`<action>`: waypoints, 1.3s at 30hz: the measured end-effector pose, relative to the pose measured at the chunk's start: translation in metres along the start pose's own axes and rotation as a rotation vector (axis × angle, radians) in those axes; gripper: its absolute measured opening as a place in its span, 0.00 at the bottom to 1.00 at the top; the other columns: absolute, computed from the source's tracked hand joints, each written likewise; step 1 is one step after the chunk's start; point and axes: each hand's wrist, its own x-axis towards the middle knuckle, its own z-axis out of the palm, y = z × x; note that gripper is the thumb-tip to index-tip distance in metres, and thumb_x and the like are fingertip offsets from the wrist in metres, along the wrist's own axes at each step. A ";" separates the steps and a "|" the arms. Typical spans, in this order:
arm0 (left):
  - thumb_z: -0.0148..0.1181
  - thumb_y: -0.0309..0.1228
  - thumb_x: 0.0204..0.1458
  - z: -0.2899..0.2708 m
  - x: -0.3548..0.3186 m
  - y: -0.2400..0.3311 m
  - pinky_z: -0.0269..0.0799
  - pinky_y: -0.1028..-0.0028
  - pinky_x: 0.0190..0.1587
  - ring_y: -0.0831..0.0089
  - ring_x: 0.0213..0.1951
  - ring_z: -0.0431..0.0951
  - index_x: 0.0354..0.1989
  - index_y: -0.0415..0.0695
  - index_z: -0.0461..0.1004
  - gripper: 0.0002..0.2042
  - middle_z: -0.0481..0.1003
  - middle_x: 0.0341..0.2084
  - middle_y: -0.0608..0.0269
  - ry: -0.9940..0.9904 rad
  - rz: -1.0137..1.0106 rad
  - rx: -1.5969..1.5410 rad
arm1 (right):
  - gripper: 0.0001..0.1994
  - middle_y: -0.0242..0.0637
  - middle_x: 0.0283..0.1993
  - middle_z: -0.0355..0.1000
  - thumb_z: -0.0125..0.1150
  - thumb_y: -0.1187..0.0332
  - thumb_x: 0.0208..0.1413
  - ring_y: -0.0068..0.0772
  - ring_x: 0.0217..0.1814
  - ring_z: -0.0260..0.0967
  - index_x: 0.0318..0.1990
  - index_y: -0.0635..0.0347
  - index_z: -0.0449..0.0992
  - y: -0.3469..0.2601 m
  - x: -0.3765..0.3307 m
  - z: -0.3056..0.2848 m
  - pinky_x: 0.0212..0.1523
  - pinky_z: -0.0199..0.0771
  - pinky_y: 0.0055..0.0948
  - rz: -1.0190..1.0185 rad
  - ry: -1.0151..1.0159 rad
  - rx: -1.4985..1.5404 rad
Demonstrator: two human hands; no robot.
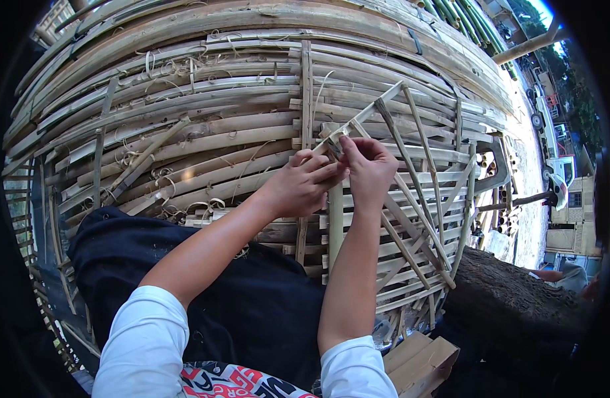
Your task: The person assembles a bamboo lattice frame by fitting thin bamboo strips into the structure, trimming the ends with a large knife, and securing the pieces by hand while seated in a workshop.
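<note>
A pale, narrow bamboo strip point(378, 103) slants up to the right from between my two hands. My left hand point(308, 182) is closed around its lower end, the fingers curled over it. My right hand point(370, 166) pinches with thumb and forefinger at the same end, touching the left fingertips. What lies in that pinch is small and partly hidden, so I cannot make it out. Several thin bamboo sticks point(421, 156) fan down to the right from the strip. Below the hands stands a thicker, pale upright bamboo piece point(336, 222).
Split bamboo poles point(232, 126) lie stacked ahead, with curled shavings point(212, 202) among them. A slatted bamboo frame point(411, 298) stands at the right, beside a thick log point(510, 292). An open cardboard box point(421, 365) sits at lower right. Farther right are a white truck point(560, 166) and another person's arm point(550, 274).
</note>
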 end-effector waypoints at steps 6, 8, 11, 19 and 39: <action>0.61 0.31 0.40 0.001 0.004 0.005 0.55 0.63 0.60 0.71 0.54 0.68 0.51 0.45 0.75 0.24 0.69 0.53 0.68 0.056 -0.016 -0.081 | 0.09 0.39 0.33 0.80 0.64 0.77 0.54 0.21 0.34 0.76 0.41 0.71 0.81 -0.001 0.010 -0.021 0.36 0.76 0.19 -0.024 -0.216 -0.097; 0.62 0.33 0.41 0.001 0.004 0.004 0.54 0.64 0.61 0.73 0.55 0.67 0.54 0.46 0.74 0.26 0.69 0.53 0.70 0.016 -0.024 -0.053 | 0.08 0.39 0.35 0.79 0.63 0.79 0.54 0.21 0.33 0.76 0.41 0.69 0.81 0.000 0.009 -0.022 0.35 0.76 0.19 -0.010 -0.233 -0.041; 0.62 0.34 0.42 -0.002 -0.001 0.001 0.52 0.65 0.62 0.75 0.55 0.67 0.56 0.48 0.73 0.27 0.69 0.53 0.71 -0.004 -0.053 -0.068 | 0.07 0.39 0.35 0.78 0.63 0.78 0.53 0.24 0.32 0.75 0.39 0.66 0.82 -0.004 0.010 -0.012 0.33 0.75 0.22 -0.155 -0.226 -0.313; 0.62 0.31 0.42 0.002 0.002 0.001 0.56 0.63 0.59 0.70 0.53 0.69 0.42 0.48 0.79 0.15 0.71 0.47 0.69 0.078 -0.064 -0.145 | 0.07 0.43 0.35 0.77 0.62 0.79 0.49 0.35 0.33 0.76 0.37 0.67 0.82 0.009 0.017 -0.010 0.35 0.73 0.28 -0.279 -0.243 -0.334; 0.67 0.24 0.41 0.002 0.030 -0.019 0.67 0.67 0.48 0.63 0.43 0.74 0.38 0.46 0.81 0.12 0.76 0.35 0.64 0.460 -0.523 -0.341 | 0.12 0.39 0.30 0.78 0.66 0.80 0.45 0.25 0.31 0.76 0.40 0.64 0.75 0.006 0.015 -0.005 0.34 0.73 0.24 -0.219 -0.180 -0.343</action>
